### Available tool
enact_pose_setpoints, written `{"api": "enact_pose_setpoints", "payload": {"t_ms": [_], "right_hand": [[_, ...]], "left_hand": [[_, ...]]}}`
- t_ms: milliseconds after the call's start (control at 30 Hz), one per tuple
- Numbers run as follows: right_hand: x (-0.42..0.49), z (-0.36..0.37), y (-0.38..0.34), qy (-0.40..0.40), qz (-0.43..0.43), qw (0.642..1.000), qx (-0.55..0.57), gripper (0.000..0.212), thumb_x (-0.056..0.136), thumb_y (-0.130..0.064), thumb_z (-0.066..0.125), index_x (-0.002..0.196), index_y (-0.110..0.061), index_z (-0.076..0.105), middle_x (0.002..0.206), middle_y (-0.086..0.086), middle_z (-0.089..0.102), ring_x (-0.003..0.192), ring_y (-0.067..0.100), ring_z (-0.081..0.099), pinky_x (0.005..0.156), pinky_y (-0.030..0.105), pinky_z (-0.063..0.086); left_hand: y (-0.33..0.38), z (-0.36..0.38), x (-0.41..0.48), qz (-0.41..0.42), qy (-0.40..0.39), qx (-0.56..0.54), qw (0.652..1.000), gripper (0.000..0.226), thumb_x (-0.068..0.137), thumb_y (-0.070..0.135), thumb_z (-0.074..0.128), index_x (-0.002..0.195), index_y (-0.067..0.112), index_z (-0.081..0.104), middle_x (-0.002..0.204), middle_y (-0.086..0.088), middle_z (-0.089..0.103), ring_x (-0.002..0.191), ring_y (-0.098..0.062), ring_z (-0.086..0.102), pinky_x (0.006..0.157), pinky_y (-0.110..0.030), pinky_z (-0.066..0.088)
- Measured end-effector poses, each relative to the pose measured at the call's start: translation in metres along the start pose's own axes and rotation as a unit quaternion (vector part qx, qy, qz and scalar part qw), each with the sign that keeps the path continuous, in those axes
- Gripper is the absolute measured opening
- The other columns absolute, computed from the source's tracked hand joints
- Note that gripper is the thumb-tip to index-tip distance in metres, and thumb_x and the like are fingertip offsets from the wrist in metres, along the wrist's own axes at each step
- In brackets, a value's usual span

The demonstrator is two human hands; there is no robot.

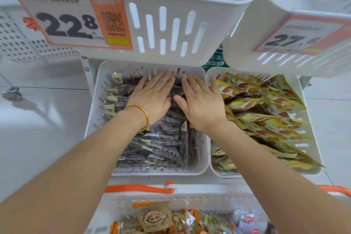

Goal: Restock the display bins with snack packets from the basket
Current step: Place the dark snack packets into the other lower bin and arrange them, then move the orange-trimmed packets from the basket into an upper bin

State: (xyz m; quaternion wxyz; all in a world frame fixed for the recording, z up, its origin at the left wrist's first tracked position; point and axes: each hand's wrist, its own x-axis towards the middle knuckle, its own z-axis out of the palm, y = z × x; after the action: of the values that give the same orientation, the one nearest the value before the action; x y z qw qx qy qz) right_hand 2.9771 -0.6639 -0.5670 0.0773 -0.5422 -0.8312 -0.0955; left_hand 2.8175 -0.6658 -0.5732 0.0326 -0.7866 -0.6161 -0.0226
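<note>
Pressing dark snack packets (161, 138) down in lower left bin (94, 100): left hand (152, 99) and right hand (201, 106) lay flat side by side, fingers straight, gripping nothing. Likely levelling pile toward back. Basket (152, 201) sat just below, mixed packets inside. Yellow packets (266, 119) lay in the bin alongside.

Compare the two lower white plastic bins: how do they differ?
The left white slotted plastic bin holds clear packets of dark snacks; the right white slotted plastic bin holds yellow packets. The left bin's packets stay inside its rim; the right bin's overhang it. Both sit side by side.
</note>
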Motion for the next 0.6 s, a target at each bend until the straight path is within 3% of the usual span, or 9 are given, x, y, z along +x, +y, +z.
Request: {"api": "enact_pose_setpoints", "payload": {"t_ms": [233,367,467,533,600], "right_hand": [[-0.132,-0.066,-0.007,0.057,0.042,0.977,0.203,0.05,0.096,-0.042,0.028,0.134,-0.019,0.051,0.137,-0.001,0.053,0.134,0.025,0.04,0.111,0.052,0.028],[-0.221,-0.085,-0.019,0.051,0.084,0.925,0.367,0.033,0.096,-0.022,0.044,0.122,-0.014,0.061,0.119,0.001,0.064,0.113,0.02,0.055,0.094,0.035,0.043],[-0.257,-0.075,-0.027,-0.106,0.14,0.908,0.38,0.029,0.096,-0.015,0.05,0.122,-0.016,0.061,0.122,0.003,0.063,0.109,0.022,0.058,0.087,0.033,0.047],[-0.268,-0.058,-0.031,-0.25,0.159,0.901,0.317,0.037,0.095,-0.019,0.052,0.132,-0.019,0.052,0.13,0.005,0.057,0.115,0.025,0.055,0.09,0.036,0.048],[-0.273,-0.043,-0.034,-0.33,0.153,0.897,0.251,0.053,0.092,-0.029,0.057,0.14,-0.019,0.038,0.138,0.007,0.05,0.124,0.031,0.047,0.096,0.041,0.045]], "left_hand": [[0.028,-0.039,-0.099,-0.01,0.058,-0.144,0.988,0.049,0.095,0.022,0.036,0.143,0.013,0.034,0.152,-0.007,0.029,0.14,-0.027,0.025,0.113,-0.048,0.024],[0.055,-0.052,-0.173,0.006,0.143,-0.157,0.977,0.044,0.089,0.014,0.034,0.128,0.006,0.053,0.137,-0.012,0.049,0.123,-0.032,0.046,0.104,-0.043,0.036],[0.076,-0.053,-0.224,-0.021,0.162,-0.165,0.973,0.039,0.083,0.01,0.036,0.111,0.005,0.061,0.115,-0.013,0.06,0.103,-0.033,0.055,0.087,-0.044,0.046],[0.088,-0.044,-0.252,-0.062,0.118,-0.182,0.974,0.029,0.084,0.007,0.041,0.105,0.009,0.061,0.105,-0.009,0.059,0.097,-0.03,0.054,0.076,-0.043,0.049],[0.094,-0.032,-0.27,-0.11,0.041,-0.189,0.975,0.026,0.088,0.005,0.045,0.109,0.012,0.059,0.109,-0.007,0.055,0.099,-0.025,0.052,0.074,-0.038,0.048]]}}
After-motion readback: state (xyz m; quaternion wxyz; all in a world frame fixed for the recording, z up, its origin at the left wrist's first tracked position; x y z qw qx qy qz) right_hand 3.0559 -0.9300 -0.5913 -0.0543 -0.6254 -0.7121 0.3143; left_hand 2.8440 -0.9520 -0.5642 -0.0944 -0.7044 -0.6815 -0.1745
